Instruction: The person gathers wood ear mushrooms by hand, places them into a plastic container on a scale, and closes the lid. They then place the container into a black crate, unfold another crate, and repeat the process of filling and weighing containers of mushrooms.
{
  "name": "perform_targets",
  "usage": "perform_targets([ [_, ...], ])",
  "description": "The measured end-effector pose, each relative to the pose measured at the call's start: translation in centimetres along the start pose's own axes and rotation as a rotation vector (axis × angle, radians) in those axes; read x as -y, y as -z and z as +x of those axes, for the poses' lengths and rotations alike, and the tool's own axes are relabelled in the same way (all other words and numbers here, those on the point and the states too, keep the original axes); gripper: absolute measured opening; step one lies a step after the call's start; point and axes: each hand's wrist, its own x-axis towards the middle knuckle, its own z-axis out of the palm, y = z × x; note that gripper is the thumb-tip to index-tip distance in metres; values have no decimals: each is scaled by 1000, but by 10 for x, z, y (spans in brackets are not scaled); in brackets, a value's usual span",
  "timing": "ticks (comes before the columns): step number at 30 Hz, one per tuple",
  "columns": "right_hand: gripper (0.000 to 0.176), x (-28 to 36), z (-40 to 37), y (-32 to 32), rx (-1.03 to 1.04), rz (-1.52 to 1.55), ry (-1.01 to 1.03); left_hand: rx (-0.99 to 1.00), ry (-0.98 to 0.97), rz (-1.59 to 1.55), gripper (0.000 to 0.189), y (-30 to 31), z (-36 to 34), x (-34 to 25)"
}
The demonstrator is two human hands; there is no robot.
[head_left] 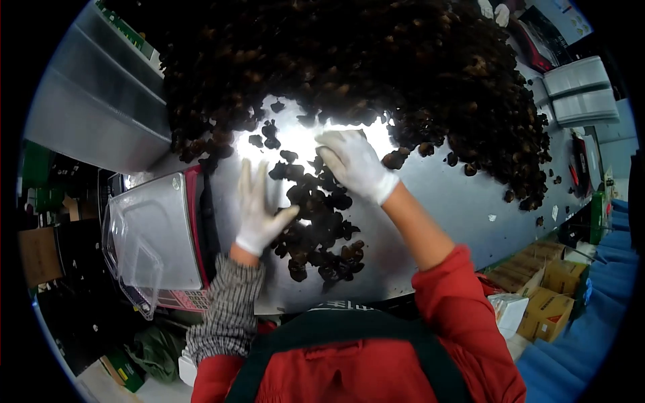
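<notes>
Left hand (259, 211) was spread flat, holding nothing. Right hand (353, 164) sat cupped on the dried fungus; couldn't tell if it gripped any. Only a small pile (319, 232) lay between the hands, and the big heap (349, 60) past the fingertips looked barely dented, so early days I'd guess.

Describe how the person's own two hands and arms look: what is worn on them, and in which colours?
The left hand and the right hand are both in white gloves. The left arm has a grey and white checked sleeve, with red cloth showing below it near the shoulder. The right forearm is bare, and its red sleeve ends near the elbow. No markings are visible.
</notes>
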Motion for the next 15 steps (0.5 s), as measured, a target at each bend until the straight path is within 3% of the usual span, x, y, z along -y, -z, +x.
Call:
perform_targets([
  [4, 23, -8, -11, -22, 158, -118, -42, 348, 55, 40, 93, -23, 57, -8],
  [6, 24, 3, -37, -11, 186, -37, -33, 456, -32, 60, 88, -17, 53, -8],
  [11, 31, 57, -112, 12, 206, 55, -38, 379, -138, -149, 85, 9, -25, -26],
  [15, 31, 50, -104, 8, 112, 79, -94, 247, -148, -160, 91, 14, -32, -26],
])
